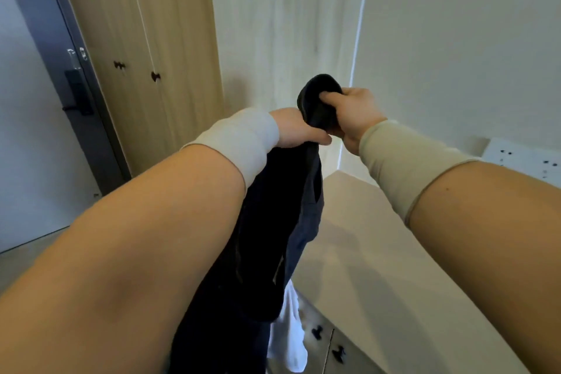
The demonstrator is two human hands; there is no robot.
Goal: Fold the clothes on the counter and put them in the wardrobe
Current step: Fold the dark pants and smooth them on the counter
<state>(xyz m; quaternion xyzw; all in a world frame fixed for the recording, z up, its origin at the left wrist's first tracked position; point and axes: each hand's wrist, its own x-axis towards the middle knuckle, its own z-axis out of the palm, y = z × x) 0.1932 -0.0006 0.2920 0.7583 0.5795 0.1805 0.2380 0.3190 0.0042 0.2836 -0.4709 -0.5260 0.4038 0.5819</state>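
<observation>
While both arms reach forward at chest height, the following are on view.

Left hand (296,129): fingers curled round the upper part of a dark garment (273,237), thumb lying along its top edge; beige wrist sleeve (243,143) covering the forearm end.

Right hand (353,112): fingers clenched on the bunched top end of the same dark garment, which bulges up in a rounded wad above the knuckles; matching beige sleeve (400,161) on this wrist.

Dark garment: navy or black cloth, held in the air between the two hands, which are close together; the rest hangs straight down under the left forearm, clear of the counter (379,252). Type of garment cannot be told.

White cloth (290,334): hangs below the dark garment at the counter's near left edge; whether it is held or draped cannot be told.

Counter: pale beige top, lower right, with dark-knobbed cabinet doors (331,346) under it.

Wardrobe (142,70): tall light-wood double doors with two dark knobs, upper left, shut.

Room door (57,70): dark grey frame with electronic lock, far left.

White speckled surface (528,161): right edge, beyond the counter.
</observation>
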